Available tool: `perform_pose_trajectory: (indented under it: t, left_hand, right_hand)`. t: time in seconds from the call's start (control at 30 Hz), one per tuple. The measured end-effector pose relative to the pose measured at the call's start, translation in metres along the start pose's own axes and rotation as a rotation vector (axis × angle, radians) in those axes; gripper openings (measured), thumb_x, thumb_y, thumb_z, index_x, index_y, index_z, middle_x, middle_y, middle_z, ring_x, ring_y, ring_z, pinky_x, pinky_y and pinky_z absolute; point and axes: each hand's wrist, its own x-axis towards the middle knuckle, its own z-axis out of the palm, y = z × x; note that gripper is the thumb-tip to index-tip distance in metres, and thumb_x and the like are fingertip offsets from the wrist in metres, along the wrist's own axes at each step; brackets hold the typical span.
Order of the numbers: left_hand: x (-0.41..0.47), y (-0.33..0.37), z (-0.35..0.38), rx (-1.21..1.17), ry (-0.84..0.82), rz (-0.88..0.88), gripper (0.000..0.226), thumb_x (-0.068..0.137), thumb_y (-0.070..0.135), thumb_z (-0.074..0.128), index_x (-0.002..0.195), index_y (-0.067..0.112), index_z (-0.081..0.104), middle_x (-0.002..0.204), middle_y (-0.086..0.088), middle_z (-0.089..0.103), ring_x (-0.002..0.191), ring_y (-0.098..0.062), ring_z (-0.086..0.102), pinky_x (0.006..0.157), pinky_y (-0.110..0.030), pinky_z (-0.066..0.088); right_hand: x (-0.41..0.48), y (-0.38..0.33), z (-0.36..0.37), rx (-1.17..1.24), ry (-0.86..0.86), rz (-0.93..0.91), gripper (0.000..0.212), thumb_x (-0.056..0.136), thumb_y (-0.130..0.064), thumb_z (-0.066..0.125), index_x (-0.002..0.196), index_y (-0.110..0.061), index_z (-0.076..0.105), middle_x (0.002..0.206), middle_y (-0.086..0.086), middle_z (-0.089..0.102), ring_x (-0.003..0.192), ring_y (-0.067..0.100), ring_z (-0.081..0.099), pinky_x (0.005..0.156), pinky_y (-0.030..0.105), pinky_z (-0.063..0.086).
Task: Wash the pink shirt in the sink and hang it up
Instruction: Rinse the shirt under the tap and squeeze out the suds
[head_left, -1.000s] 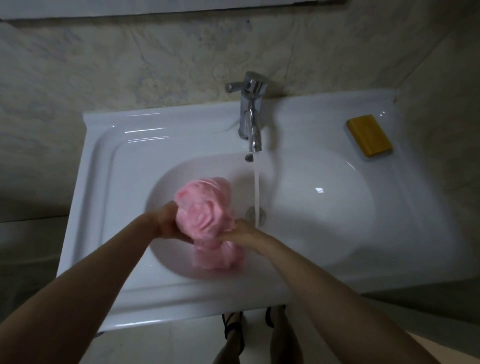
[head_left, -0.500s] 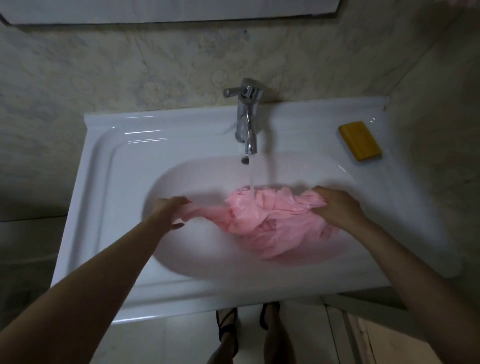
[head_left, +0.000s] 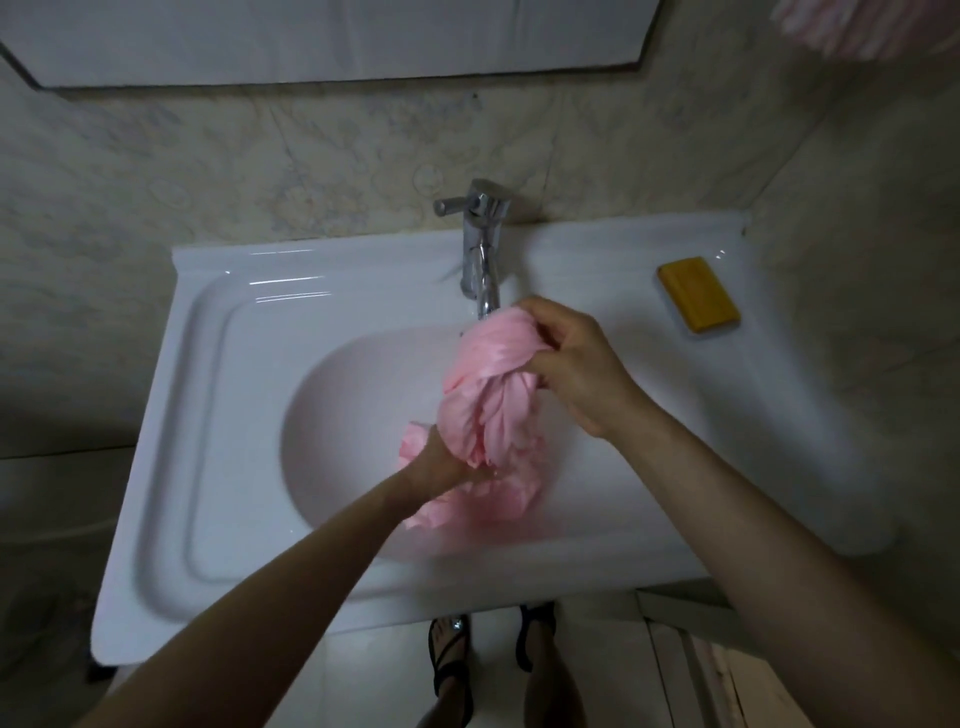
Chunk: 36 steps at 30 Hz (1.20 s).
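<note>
Gripping the pink shirt (head_left: 488, 395) bunched over the sink (head_left: 218, 415), my right hand (head_left: 576, 369) clutches its top, my left hand (head_left: 441, 467) squeezes lower down.

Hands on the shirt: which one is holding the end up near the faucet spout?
The right hand. It grips the upper end of the pink shirt just beside the faucet spout, while the left hand holds the lower bunch down in the sink bowl.

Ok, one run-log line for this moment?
stage: washing | right hand: grips shirt top by tap | left hand: grips lower shirt over sink | soap: untouched
</note>
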Motion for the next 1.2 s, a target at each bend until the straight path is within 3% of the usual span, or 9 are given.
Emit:
perform_pose_trajectory:
  t: [0.17, 0.33, 0.5, 0.63, 0.73, 0.8, 0.87, 1.0, 1.2]
  left_hand:
    - [0.005, 0.022, -0.029, -0.360, 0.431, 0.014, 0.030, 0.083, 0.020, 0.070, 0.110, 0.017, 0.058, 0.107, -0.001, 0.064, 0.096, -0.016, 0.061, 0.085, -0.029, 0.051]
    - [0.000, 0.060, -0.061, -0.461, 0.765, 0.076, 0.015, 0.068, 0.021, 0.060, 0.073, 0.020, 0.046, 0.072, 0.001, 0.057, 0.071, -0.016, 0.052, 0.063, -0.028, 0.045]
    - [-0.012, 0.107, -0.036, -0.645, 0.694, 0.153, 0.023, 0.060, 0.015, 0.041, 0.082, 0.018, 0.045, 0.076, 0.000, 0.057, 0.067, -0.014, 0.052, 0.059, -0.025, 0.045]
    - [-0.010, 0.083, -0.020, -0.613, 0.659, 0.182, 0.044, 0.077, 0.016, 0.054, 0.117, 0.010, 0.036, 0.093, 0.004, 0.049, 0.078, -0.007, 0.052, 0.065, -0.014, 0.049]
    - [-0.004, 0.008, -0.023, -0.197, 0.550, 0.011, 0.079, 0.066, 0.049, 0.062, 0.130, 0.011, 0.033, 0.111, -0.002, 0.049, 0.101, -0.021, 0.054, 0.082, -0.021, 0.049]
    - [-0.001, -0.041, -0.030, 0.412, 0.189, -0.290, 0.113, 0.047, 0.072, 0.060, 0.144, 0.024, 0.027, 0.138, -0.014, 0.031, 0.129, -0.035, 0.032, 0.104, -0.045, 0.034]
    - [0.008, -0.069, -0.034, 0.721, -0.030, -0.334, 0.106, 0.060, 0.071, 0.069, 0.147, 0.034, 0.023, 0.153, -0.009, 0.006, 0.142, -0.032, 0.005, 0.112, -0.059, 0.012]
    - [0.038, -0.062, -0.021, 0.764, 0.133, -0.141, 0.112, 0.065, 0.072, 0.064, 0.151, 0.030, 0.005, 0.156, -0.006, -0.022, 0.144, -0.033, -0.017, 0.111, -0.063, -0.002]
    - [0.053, -0.102, 0.022, 0.920, -0.111, -0.186, 0.146, 0.037, 0.091, 0.044, 0.145, 0.022, -0.027, 0.146, -0.009, -0.035, 0.141, -0.042, -0.018, 0.104, -0.072, -0.004]
  right_hand:
    - [0.012, -0.012, -0.016, 0.288, 0.083, 0.002, 0.051, 0.071, 0.027, 0.034, 0.088, -0.014, 0.059, 0.080, -0.004, 0.066, 0.074, 0.009, 0.060, 0.060, 0.021, 0.044]
    - [0.014, 0.038, -0.063, 0.176, 0.285, 0.235, 0.049, 0.077, 0.021, 0.045, 0.112, -0.010, 0.058, 0.107, 0.010, 0.065, 0.092, 0.020, 0.063, 0.073, 0.035, 0.056]
    - [-0.006, 0.108, -0.034, 0.356, 0.159, 0.598, 0.057, 0.062, 0.000, 0.063, 0.109, -0.028, 0.050, 0.087, 0.002, 0.061, 0.073, 0.021, 0.059, 0.055, 0.035, 0.055]
    - [-0.009, 0.150, -0.022, 0.601, 0.225, 0.656, 0.042, 0.070, 0.014, 0.058, 0.102, -0.014, 0.055, 0.067, 0.008, 0.062, 0.057, 0.021, 0.058, 0.051, 0.030, 0.051]
    - [-0.015, 0.170, -0.028, 0.242, 0.404, 0.751, 0.033, 0.075, 0.013, 0.055, 0.101, -0.005, 0.061, 0.079, 0.009, 0.064, 0.065, 0.020, 0.061, 0.057, 0.029, 0.054]
    - [-0.020, 0.183, -0.037, -0.065, 0.370, 0.824, 0.054, 0.064, -0.003, 0.065, 0.118, -0.005, 0.057, 0.096, 0.014, 0.063, 0.083, 0.027, 0.059, 0.068, 0.034, 0.051]
    - [-0.021, 0.189, -0.045, -0.243, 0.333, 0.854, 0.075, 0.064, -0.015, 0.067, 0.135, -0.021, 0.045, 0.123, 0.015, 0.056, 0.102, 0.030, 0.057, 0.075, 0.034, 0.051]
    - [-0.010, 0.193, -0.028, -0.519, 0.392, 0.787, 0.085, 0.079, -0.053, 0.066, 0.148, -0.032, 0.021, 0.155, 0.011, 0.020, 0.137, 0.035, 0.031, 0.110, 0.046, 0.031]
    - [0.002, 0.231, -0.014, -1.132, -0.279, 0.402, 0.127, 0.066, -0.069, 0.067, 0.140, -0.031, -0.029, 0.152, 0.001, -0.034, 0.143, 0.030, -0.023, 0.111, 0.063, -0.001]
